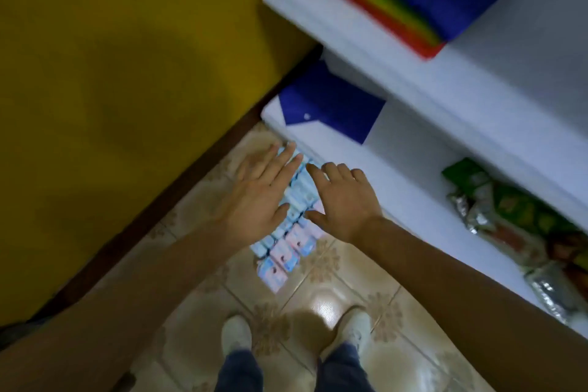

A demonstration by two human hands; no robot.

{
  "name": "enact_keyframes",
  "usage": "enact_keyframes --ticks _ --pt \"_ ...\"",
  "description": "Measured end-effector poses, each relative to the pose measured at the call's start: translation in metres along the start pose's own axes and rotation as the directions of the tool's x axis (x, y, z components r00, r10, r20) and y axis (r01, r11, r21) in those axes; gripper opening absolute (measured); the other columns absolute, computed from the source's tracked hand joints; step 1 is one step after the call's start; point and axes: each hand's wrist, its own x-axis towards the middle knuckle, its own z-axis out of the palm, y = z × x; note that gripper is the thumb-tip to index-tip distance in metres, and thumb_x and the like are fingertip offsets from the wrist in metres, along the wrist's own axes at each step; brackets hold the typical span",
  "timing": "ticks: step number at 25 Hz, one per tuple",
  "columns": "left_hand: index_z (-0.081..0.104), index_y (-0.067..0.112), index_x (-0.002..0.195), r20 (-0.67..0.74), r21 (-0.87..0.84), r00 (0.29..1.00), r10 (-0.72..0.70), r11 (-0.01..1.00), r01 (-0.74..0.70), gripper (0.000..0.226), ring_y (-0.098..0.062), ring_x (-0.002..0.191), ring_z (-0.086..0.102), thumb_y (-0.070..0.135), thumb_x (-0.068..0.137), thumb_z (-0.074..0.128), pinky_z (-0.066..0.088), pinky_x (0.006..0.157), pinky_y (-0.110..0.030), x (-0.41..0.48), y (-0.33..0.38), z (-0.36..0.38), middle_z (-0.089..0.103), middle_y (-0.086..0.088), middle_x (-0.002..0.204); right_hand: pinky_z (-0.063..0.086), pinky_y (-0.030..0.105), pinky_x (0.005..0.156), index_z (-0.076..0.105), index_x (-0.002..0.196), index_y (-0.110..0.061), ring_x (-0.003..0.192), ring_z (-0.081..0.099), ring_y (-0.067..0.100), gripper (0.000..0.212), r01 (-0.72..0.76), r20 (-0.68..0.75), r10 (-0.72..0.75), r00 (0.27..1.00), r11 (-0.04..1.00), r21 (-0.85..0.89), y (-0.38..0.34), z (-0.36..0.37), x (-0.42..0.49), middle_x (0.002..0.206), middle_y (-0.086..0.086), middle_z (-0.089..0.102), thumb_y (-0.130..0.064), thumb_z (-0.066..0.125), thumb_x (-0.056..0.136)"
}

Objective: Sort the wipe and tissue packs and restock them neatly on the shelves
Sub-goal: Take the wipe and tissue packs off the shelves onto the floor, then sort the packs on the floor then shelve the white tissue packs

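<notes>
— So, where do the tissue packs (pixel 288 248) lie right now?

— You have them on the tiled floor (pixel 337 299), packed in a tight block right against the foot of the white shelf unit (pixel 423 105). Pale blue packs fill the side away from the shelf unit; pink-and-blue ones line the side nearer it. The motion blur hides any print on them.

— And how are the hands set?

— Your left hand (pixel 259 200) is over the block's side away from the shelf unit, palm down, fingers straight and a little spread, holding nothing. Your right hand (pixel 345 200) is over the side nearer the shelf unit, thumb stuck out, fingers loosely bent, gripping nothing either. The two hands are close together but apart, with packs showing in the gap. Whether either palm actually touches the packs, you cannot tell.

— What sits on the shelf unit itself?

— On a lower board you have dark blue flat items (pixel 331 105) at the end by the yellow wall (pixel 111 73), and green-and-silver snack packets (pixel 509 213) farther along. On the board above lies a rainbow-coloured stack (pixel 385 6) with dark blue on top.

— And your feet?

— Your pale shoes (pixel 235 332) stand on the floor out from the shelf unit, and the block of packs lies between them and its foot.
</notes>
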Motion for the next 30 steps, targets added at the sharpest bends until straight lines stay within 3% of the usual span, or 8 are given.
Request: enact_keyframes --ticks 4,6,11,14,17,20,23,30 --pt "0.027 0.012 0.147 -0.206 0.044 0.978 0.041 0.999 -0.032 0.081 -0.025 0.143 0.024 0.033 0.080 0.068 0.030 0.110 -0.047 0.026 0.007 -0.151 0.027 -0.009 0.156 0.017 0.042 0.114 0.013 0.152 -0.019 0.140 0.025 0.030 0.082 -0.015 -0.216 -0.002 0.976 0.997 -0.079 0.004 -0.143 -0.043 0.156 0.010 0.021 -0.058 0.049 0.090" --pt "0.028 0.011 0.148 -0.264 0.040 0.959 0.103 0.995 -0.096 0.076 -0.026 0.142 0.026 0.035 0.084 0.062 0.031 0.109 -0.046 0.034 0.022 -0.216 0.028 -0.010 0.156 0.015 0.042 0.116 0.015 0.152 -0.019 0.143 0.022 0.029 0.082 -0.090 -0.298 0.064 0.952 0.993 -0.073 0.001 -0.193 -0.074 0.158 0.009 0.019 -0.058 0.051 0.089" --pt "0.028 0.010 0.148 -0.295 0.061 0.922 0.251 0.968 -0.244 0.083 -0.030 0.139 0.034 0.031 0.080 0.072 0.038 0.106 -0.047 0.050 0.084 -0.318 0.031 -0.012 0.154 0.028 0.045 0.110 0.033 0.146 -0.015 0.136 0.036 0.033 0.081 -0.286 -0.397 0.251 0.883 0.958 -0.030 -0.005 -0.269 -0.148 0.152 0.013 0.033 -0.050 0.065 0.081" --pt "0.025 0.013 0.150 -0.288 0.071 0.902 0.320 0.947 -0.313 0.083 -0.027 0.143 0.028 0.037 0.083 0.068 0.037 0.109 -0.047 0.052 0.132 -0.352 0.025 -0.009 0.157 0.030 0.042 0.109 0.029 0.148 -0.017 0.138 0.035 0.031 0.079 -0.356 -0.478 0.320 0.818 0.934 0.018 0.001 -0.302 -0.199 0.155 0.012 0.028 -0.046 0.064 0.083" --pt "0.013 0.019 0.153 -0.338 0.101 0.858 0.387 0.921 -0.376 0.084 -0.019 0.148 0.011 0.042 0.088 0.061 0.022 0.118 -0.041 0.052 0.199 -0.394 0.009 -0.001 0.161 0.026 0.038 0.110 0.016 0.151 -0.021 0.141 0.026 0.026 0.077 -0.413 -0.543 0.353 0.762 0.911 0.013 0.018 -0.344 -0.264 0.159 0.006 0.015 -0.044 0.055 0.090" --pt "0.012 0.021 0.153 -0.428 0.093 0.791 0.437 0.892 -0.443 0.082 -0.017 0.148 0.011 0.041 0.089 0.060 0.012 0.117 -0.034 0.053 0.273 -0.432 0.009 0.001 0.161 0.033 0.040 0.104 0.022 0.149 -0.019 0.137 0.031 0.028 0.075 -0.451 -0.650 0.377 0.660 0.891 0.059 0.036 -0.381 -0.337 0.157 0.007 0.020 -0.041 0.059 0.088" --pt "0.011 0.023 0.154 -0.449 0.077 0.762 0.467 0.870 -0.488 0.084 -0.016 0.147 0.012 0.043 0.089 0.060 0.014 0.116 -0.034 0.047 0.349 -0.442 0.010 0.003 0.161 0.036 0.040 0.100 0.028 0.147 -0.018 0.134 0.035 0.027 0.073 -0.486 -0.716 0.402 0.571 0.868 0.101 0.060 -0.391 -0.411 0.154 0.006 0.027 -0.041 0.062 0.087" --pt "0.008 0.023 0.153 -0.445 0.075 0.675 0.588 0.776 -0.627 0.085 -0.016 0.147 0.012 0.043 0.088 0.059 0.018 0.116 -0.036 0.028 0.503 -0.431 0.011 0.003 0.161 0.037 0.037 0.098 0.029 0.146 -0.020 0.132 0.037 0.025 0.070 -0.585 -0.728 0.459 0.509 0.805 0.099 0.116 -0.372 -0.549 0.153 0.004 0.029 -0.045 0.058 0.088"
